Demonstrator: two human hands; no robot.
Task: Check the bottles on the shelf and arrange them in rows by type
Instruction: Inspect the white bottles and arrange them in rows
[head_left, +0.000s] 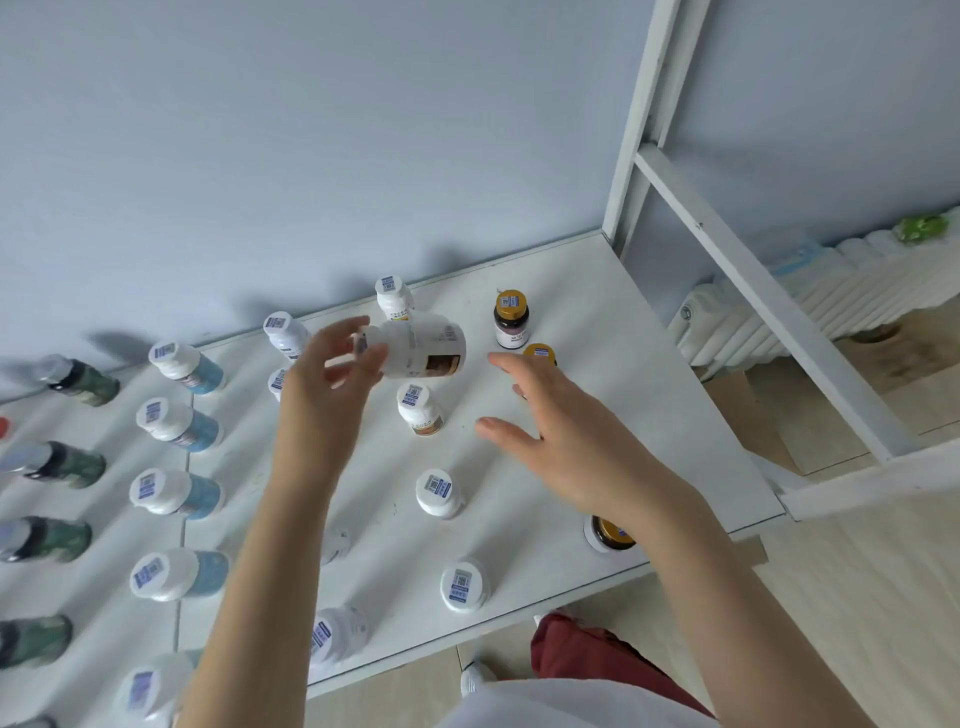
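1. While the shelf (597, 322) holds tidy rows toward nine o'clock, its middle looks only half sorted.
2. The right hand (566, 421) hovers empty, fingers spread, at three o'clock of the lifted bottle.
3. The left hand (332, 374) pinches a white bottle (421, 348) by its cap end, tipped sideways above the shelf: checking, I judge.
4. Next it needs standing upright in the white row (436, 493), clear of the gold-cap bottle (511, 319).

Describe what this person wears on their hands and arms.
The left hand and right hand are bare: no gloves, rings, watch or bracelet visible. The left forearm and right forearm show no sleeves down to the frame edge. A white garment shows at the bottom.
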